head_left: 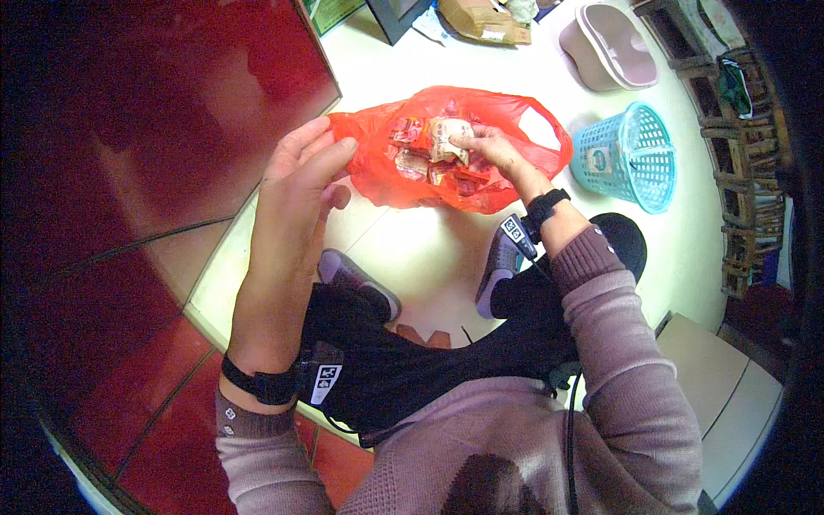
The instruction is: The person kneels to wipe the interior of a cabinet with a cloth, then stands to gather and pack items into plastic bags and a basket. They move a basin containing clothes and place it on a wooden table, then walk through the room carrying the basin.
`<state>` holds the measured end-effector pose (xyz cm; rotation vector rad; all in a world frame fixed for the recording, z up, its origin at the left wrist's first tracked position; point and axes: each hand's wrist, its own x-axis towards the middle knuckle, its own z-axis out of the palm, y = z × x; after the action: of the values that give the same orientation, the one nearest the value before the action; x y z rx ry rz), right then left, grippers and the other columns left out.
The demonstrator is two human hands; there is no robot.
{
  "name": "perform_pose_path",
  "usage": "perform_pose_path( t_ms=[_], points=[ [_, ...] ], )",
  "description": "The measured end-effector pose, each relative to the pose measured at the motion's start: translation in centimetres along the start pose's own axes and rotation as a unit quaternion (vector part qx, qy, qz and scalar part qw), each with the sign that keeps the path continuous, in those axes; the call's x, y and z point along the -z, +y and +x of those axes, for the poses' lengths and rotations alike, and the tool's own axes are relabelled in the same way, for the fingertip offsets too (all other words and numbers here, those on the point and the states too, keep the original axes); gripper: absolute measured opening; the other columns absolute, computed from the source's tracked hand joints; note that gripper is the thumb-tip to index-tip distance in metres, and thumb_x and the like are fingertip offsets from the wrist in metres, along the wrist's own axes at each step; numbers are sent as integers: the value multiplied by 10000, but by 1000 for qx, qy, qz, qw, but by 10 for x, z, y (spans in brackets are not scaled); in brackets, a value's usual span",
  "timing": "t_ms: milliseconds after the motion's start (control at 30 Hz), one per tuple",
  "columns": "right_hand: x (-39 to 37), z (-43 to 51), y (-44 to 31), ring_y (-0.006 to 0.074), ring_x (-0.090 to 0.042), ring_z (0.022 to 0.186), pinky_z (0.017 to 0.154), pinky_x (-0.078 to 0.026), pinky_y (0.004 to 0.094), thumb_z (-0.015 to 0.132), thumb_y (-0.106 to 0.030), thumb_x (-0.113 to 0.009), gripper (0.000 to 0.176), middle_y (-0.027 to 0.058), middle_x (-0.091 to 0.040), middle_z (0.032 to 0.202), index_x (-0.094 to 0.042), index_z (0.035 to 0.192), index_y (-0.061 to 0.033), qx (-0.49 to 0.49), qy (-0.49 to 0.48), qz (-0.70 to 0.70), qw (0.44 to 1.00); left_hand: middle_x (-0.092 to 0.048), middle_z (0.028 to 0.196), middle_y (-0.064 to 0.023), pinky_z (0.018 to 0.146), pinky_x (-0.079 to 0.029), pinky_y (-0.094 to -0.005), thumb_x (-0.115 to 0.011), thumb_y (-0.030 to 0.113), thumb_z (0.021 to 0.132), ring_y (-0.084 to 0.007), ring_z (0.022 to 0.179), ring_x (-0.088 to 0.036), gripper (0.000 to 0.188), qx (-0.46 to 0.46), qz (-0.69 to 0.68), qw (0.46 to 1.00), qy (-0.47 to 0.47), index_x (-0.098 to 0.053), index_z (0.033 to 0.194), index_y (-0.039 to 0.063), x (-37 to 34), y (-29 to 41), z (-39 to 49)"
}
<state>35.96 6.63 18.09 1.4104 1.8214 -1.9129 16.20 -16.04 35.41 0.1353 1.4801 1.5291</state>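
A thin red plastic bag (386, 187) lies spread wide on the pale floor, with several small wrapped packets (407, 131) inside. My left hand (309, 161) is at the bag's left edge, its fingers curled against the plastic; whether they pinch it is not plain. Over the middle of the bag, my right hand (492, 147) has its thumb and fingers on a whitish wrapped packet (450, 138). Beneath it, other packets with red and pale wrappers lie loosely together. Both wrists wear black straps with small marked tags.
Right of the bag, a turquoise perforated plastic basket (602, 158) lies tipped, beside a pinkish plastic bin (595, 55). A brown paper package (483, 22) is at the top. Wooden racks (734, 193) line the right side. Dark red tiles (161, 129) cover the left. My slippered feet (360, 280) are below the bag.
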Motion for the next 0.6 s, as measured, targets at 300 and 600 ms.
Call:
perform_pose_path(
  t_ms=[300,600],
  points=[
    [39,-33,-59,364,-519,1151,953,-435,411,790,-369,-703,752,252,-517,1250,-346,1382,-71,156,181,-462,854,-586,1082,-91,690,-449,-233,-604,107,863,-139,899,-564,562,28,-45,998,-21,-353,1349,-22,-2,-1,1],
    [55,-113,-113,278,-629,930,798,-514,377,831,-162,-648,531,136,-618,1129,-461,1328,-161,326,286,-506,746,-533,1197,-169,930,-459,-324,-547,47,883,-213,1058,-560,544,-72,-95,993,-11,-323,1372,-31,-1,2,8]
  ],
)
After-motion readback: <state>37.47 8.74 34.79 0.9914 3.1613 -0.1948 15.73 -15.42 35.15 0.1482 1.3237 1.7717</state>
